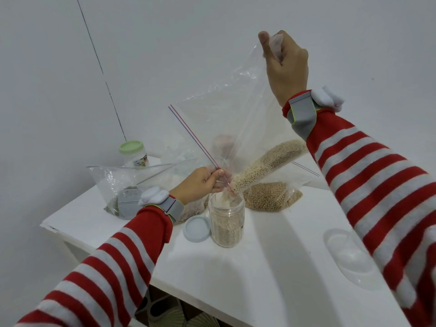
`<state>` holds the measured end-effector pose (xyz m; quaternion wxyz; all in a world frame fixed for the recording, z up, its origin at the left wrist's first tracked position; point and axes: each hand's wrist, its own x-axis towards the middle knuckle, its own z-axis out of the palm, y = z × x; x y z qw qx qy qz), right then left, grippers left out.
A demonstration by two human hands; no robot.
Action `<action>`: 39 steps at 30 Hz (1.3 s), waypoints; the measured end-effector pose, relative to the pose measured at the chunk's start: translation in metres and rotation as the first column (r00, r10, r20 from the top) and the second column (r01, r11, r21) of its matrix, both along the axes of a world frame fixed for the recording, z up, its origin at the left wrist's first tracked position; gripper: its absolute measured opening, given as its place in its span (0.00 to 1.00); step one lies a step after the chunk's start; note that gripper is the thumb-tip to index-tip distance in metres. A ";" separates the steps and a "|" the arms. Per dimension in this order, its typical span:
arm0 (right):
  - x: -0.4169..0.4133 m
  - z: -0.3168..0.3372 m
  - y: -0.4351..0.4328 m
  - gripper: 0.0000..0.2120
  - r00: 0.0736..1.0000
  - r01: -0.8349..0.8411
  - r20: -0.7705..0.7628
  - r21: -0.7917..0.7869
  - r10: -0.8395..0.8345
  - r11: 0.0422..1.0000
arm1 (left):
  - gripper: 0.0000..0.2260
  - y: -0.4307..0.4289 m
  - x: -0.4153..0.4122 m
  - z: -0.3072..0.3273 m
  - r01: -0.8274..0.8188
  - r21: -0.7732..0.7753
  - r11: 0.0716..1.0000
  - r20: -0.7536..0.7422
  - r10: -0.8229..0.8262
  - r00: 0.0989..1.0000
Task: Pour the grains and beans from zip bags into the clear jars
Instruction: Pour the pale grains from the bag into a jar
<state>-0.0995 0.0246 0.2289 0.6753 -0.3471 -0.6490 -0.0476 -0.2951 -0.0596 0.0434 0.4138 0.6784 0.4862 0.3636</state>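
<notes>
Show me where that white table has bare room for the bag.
The near half of the white table is bare, from the clear round jar and pale blue round lid to the front edge; a see-through container borders it on the right. The back is crowded: bag of beige beans, green-lidded jar.

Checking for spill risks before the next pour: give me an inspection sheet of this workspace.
Surface: white table, holding all the items.
Job's things: tilted zip bag pours pale grains into the open clear jar, which is partly filled. A bean bag lies behind it, and a second clear jar is by the right sleeve.
Clutter: pale blue lid beside the jar; green-lidded jar and a bag with dark contents at far left.
Grips: left grip pinches the bag's mouth over the jar; right grip holds its bottom corner high.
Cables: thin dark line on the wall; cable or seam, cannot tell.
Surroundings: white wall; patterned floor below.
</notes>
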 end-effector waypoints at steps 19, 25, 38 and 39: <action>-0.002 0.004 0.000 0.21 1.000 -0.026 0.007 -0.018 0.026 1.000 | 0.13 0.001 -0.001 -0.001 0.009 0.016 1.000 -0.004 -0.009 1.000; -0.003 0.004 0.000 0.20 1.000 -0.024 0.017 -0.013 0.024 1.000 | 0.14 0.000 -0.001 -0.002 0.010 0.016 1.000 0.001 -0.010 1.000; -0.004 0.004 -0.002 0.21 0.999 -0.033 0.009 -0.032 0.034 0.999 | 0.13 -0.001 -0.002 -0.003 0.000 0.024 1.000 -0.001 0.000 1.000; -0.005 0.004 -0.002 0.21 0.999 -0.034 0.008 -0.033 0.034 0.999 | 0.13 -0.001 -0.002 -0.003 0.002 0.023 1.000 -0.001 -0.002 1.000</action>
